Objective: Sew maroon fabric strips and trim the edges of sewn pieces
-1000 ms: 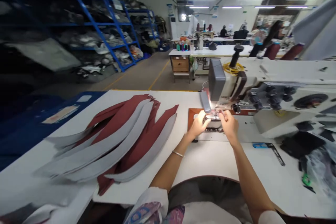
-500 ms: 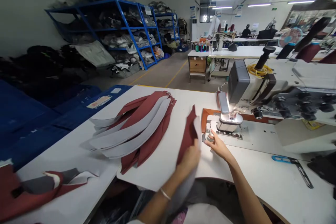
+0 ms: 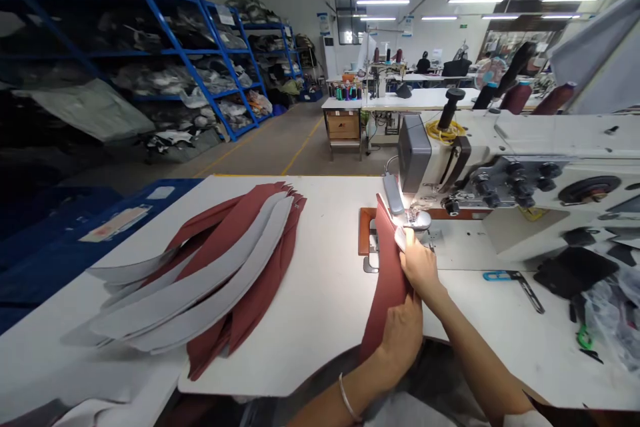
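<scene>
A long curved maroon fabric piece (image 3: 386, 267) runs from the table's near edge up to the needle of the white sewing machine (image 3: 505, 160). My left hand (image 3: 403, 333) grips its near end, fingers closed on the cloth. My right hand (image 3: 419, 263) pinches the far end just in front of the presser foot (image 3: 417, 217). A fanned stack of maroon and grey curved pieces (image 3: 220, 267) lies on the table to the left.
Blue scissors (image 3: 515, 280) and black scraps (image 3: 575, 270) lie to the right of the machine. Blue shelving (image 3: 165, 60) full of bundles lines the left wall. Other sewing tables (image 3: 400, 100) and a seated person stand far back.
My left hand took one maroon piece from the stack and brought it to the machine. My right hand moved off the needle plate and onto the piece's far end.
</scene>
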`<state>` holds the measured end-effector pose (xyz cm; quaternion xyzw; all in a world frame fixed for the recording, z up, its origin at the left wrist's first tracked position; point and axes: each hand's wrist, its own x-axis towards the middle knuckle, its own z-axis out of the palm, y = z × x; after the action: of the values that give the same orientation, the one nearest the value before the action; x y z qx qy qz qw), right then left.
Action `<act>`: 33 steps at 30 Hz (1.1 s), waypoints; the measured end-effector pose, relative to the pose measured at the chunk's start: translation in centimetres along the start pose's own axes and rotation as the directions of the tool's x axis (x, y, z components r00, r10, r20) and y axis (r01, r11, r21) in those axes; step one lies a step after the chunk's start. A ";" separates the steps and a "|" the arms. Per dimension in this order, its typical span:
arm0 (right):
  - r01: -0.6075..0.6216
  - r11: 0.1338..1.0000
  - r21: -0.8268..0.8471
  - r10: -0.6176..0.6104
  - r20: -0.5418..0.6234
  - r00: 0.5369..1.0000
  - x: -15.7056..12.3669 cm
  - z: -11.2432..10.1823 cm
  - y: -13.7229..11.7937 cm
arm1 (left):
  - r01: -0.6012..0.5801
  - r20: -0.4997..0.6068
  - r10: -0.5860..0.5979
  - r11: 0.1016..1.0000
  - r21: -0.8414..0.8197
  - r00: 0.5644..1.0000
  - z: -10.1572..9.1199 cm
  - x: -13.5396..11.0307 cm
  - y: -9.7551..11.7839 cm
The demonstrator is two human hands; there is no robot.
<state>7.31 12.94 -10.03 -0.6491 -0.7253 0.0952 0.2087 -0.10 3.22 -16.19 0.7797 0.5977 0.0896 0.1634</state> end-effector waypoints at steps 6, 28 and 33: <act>0.122 0.852 0.510 -0.108 -0.057 0.993 1.8 -0.7 3.6 | -0.311 -0.642 0.204 0.949 -0.057 0.740 -4.8 3.8 -2.7; -0.292 0.085 0.952 -0.144 0.302 0.942 4.1 -0.2 6.4 | -0.410 -0.674 0.362 0.907 0.096 0.643 -5.9 11.4 -3.6; -0.262 0.166 0.951 -0.155 0.288 0.945 2.8 -0.9 6.6 | -0.405 -0.641 0.375 0.908 0.108 0.670 -5.9 11.5 -3.7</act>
<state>13.48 16.49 -11.38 -0.3606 -0.4904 0.6511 0.4534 -2.32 16.02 -12.73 0.8055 0.4340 0.3991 -0.0595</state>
